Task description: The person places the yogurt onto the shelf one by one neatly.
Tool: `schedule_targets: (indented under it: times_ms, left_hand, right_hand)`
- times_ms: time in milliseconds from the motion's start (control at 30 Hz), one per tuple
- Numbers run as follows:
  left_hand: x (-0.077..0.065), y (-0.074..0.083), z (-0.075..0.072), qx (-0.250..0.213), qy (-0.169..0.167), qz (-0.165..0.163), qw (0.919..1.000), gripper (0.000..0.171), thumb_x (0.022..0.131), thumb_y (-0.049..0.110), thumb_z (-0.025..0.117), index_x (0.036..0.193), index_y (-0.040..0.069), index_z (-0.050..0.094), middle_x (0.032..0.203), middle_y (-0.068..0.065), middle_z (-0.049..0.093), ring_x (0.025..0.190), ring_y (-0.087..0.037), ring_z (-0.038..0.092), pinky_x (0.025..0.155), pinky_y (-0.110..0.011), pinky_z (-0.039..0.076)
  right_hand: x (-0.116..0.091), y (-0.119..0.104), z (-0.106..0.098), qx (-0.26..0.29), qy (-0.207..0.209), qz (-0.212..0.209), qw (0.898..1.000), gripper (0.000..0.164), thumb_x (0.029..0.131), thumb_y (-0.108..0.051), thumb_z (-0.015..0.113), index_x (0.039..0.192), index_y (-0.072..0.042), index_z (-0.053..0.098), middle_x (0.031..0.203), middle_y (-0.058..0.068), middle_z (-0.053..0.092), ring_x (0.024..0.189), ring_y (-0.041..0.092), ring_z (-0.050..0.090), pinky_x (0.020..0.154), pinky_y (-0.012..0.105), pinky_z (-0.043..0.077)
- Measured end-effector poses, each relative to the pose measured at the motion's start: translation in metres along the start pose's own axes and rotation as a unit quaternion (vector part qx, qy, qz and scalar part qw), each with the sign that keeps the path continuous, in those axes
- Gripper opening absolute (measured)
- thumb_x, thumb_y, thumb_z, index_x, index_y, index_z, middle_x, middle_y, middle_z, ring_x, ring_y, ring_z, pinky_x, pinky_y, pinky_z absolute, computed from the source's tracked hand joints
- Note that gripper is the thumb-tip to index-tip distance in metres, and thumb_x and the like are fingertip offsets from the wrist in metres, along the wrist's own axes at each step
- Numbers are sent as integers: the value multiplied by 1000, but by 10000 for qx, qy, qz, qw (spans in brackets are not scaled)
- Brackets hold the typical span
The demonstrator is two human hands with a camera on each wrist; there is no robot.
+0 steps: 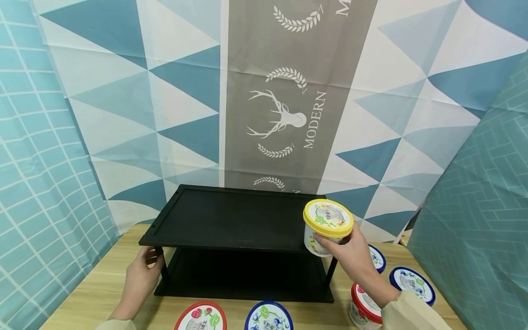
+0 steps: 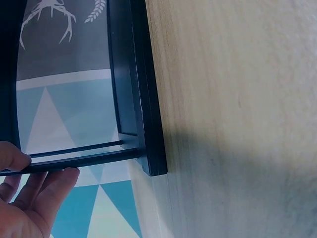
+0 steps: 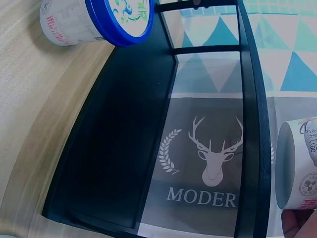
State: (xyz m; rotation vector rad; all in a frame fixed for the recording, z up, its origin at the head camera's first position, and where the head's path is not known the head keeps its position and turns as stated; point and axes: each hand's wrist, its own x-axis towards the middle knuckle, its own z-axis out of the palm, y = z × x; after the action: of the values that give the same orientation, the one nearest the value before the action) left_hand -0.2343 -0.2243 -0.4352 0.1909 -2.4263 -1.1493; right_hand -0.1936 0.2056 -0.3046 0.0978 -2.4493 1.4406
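A black two-tier shelf (image 1: pixel 239 220) stands on the wooden table. My left hand (image 1: pixel 142 275) is at its left front post, and in the left wrist view the thumb and fingers (image 2: pixel 62 186) pinch that thin post (image 2: pixel 89 159) from both sides. My right hand (image 1: pixel 350 252) grips a white paper tub with a yellow lid (image 1: pixel 327 219), held upright at the right end of the top tier. In the right wrist view only the tub's base and side (image 3: pixel 297 166) show, beside the shelf's top edge.
A red-lidded tub (image 1: pixel 202 317) and a blue-lidded tub (image 1: pixel 269 317) stand before the shelf. To its right are another red-lidded tub (image 1: pixel 365 307) and two blue-lidded ones (image 1: pixel 412 285), partly behind my right forearm. Patterned cloth (image 1: pixel 185 91) hangs behind.
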Motion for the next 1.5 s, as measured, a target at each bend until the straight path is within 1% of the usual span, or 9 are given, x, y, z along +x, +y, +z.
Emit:
schedule_targets:
  times_ms: [100,233,500,700,1000,1200,1500]
  left_hand:
    - [0,0,0,2,-13,-1,10000,36,88,14,44,123,3,43,111,-28,54,97,-40,56,68,-40,51]
    - [0,0,0,8,-50,-30,10000,37,89,15,44,123,3,42,112,-28,54,97,-40,55,69,-41,51]
    - [0,0,-1,-3,-24,25,10000,37,88,15,44,123,3,42,111,-28,54,97,-40,55,70,-42,51]
    - [-1,1,-2,-1,-24,-10,10000,37,88,13,44,122,1,42,111,-28,54,97,-41,55,70,-42,51]
    - [-1,-2,-2,-11,-145,-19,9999,37,89,15,43,124,2,41,113,-29,52,99,-41,54,70,-42,51]
    - [-1,-3,-2,-21,-106,57,9999,36,89,15,43,123,2,42,112,-29,53,98,-41,55,69,-42,51]
    - [-1,-1,-1,-39,-158,-45,9999,37,89,16,43,124,3,41,113,-28,52,99,-40,54,70,-41,51]
  right_hand:
    - [1,0,1,-61,-15,-62,10000,78,68,-46,69,130,-21,29,123,2,46,111,23,51,85,40,49]
    - [3,-1,3,9,-16,-189,9998,76,69,-43,70,130,-22,30,121,1,47,110,22,51,84,39,49]
    - [4,-3,6,56,-14,-228,9997,77,69,-44,70,130,-21,28,122,0,46,112,20,50,86,38,49]
    - [6,-3,8,116,-45,-279,9995,76,68,-44,70,130,-23,30,122,-1,46,112,19,50,85,37,49]
    - [7,-9,11,160,-107,-214,9996,77,67,-44,71,129,-23,30,120,-1,46,113,21,49,87,40,48]
    - [9,-9,14,170,-115,-271,9994,78,67,-44,71,129,-23,30,121,-2,46,113,19,49,88,39,47]
    - [10,-10,20,233,-141,-197,9994,80,65,-46,72,129,-24,29,121,-3,45,113,18,48,89,40,47]
